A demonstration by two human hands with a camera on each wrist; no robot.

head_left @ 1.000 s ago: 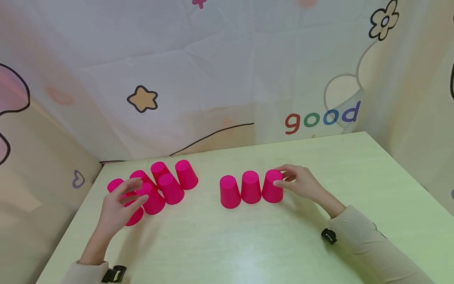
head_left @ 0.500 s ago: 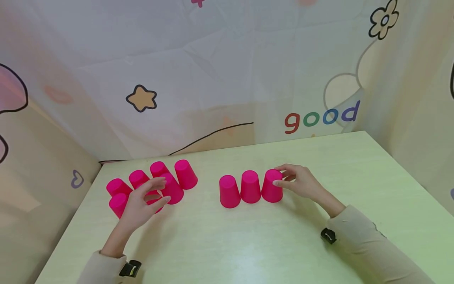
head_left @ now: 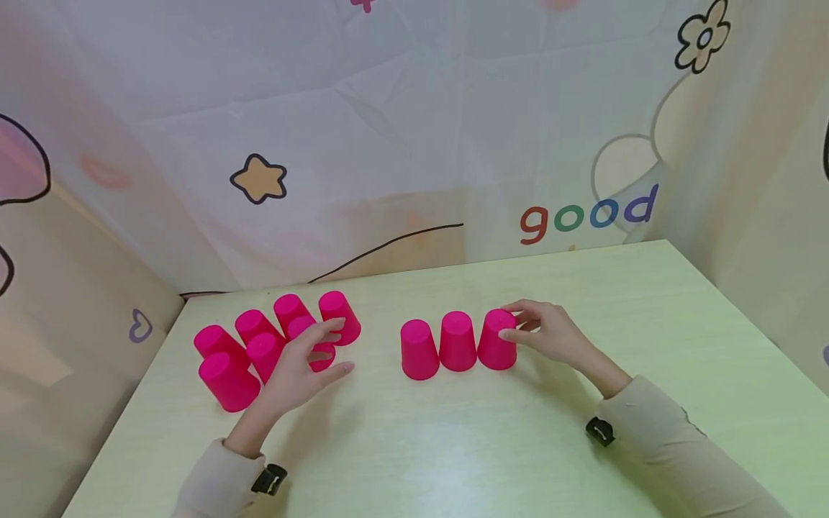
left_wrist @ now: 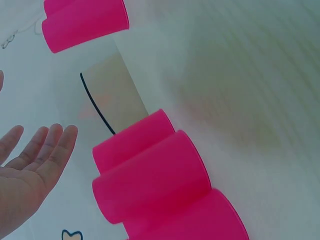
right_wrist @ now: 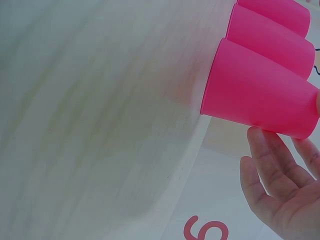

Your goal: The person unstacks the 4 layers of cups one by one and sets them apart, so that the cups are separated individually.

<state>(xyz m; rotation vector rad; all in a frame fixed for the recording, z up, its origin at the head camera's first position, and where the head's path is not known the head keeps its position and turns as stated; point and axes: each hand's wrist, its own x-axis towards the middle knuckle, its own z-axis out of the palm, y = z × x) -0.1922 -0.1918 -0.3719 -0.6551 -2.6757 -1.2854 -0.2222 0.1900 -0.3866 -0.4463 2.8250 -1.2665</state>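
Note:
Several pink cups stand upside down in two groups on the table. In the row of three on the right, the rightmost cup (head_left: 495, 354) is pinched near its top by my right hand (head_left: 550, 332), thumb in front and fingers at the far side. The right wrist view shows fingertips (right_wrist: 256, 137) against the wall of that cup (right_wrist: 260, 90). My left hand (head_left: 299, 370), its fingers spread and holding nothing, is above the left group and hides parts of some cups there. A cup (head_left: 335, 303) at that group's right end lies just beyond its fingertips.
The other two cups of the row, a left one (head_left: 419, 352) and a middle one (head_left: 458, 344), stand close beside the held cup. A front cup (head_left: 229, 385) marks the left group's near corner. The pale table (head_left: 414, 446) meets a printed curtain (head_left: 401, 144) behind.
My left hand has moved rightward over the left group, uncovering the front-left cups and covering those further right. My right hand and all the cups have stayed in place.

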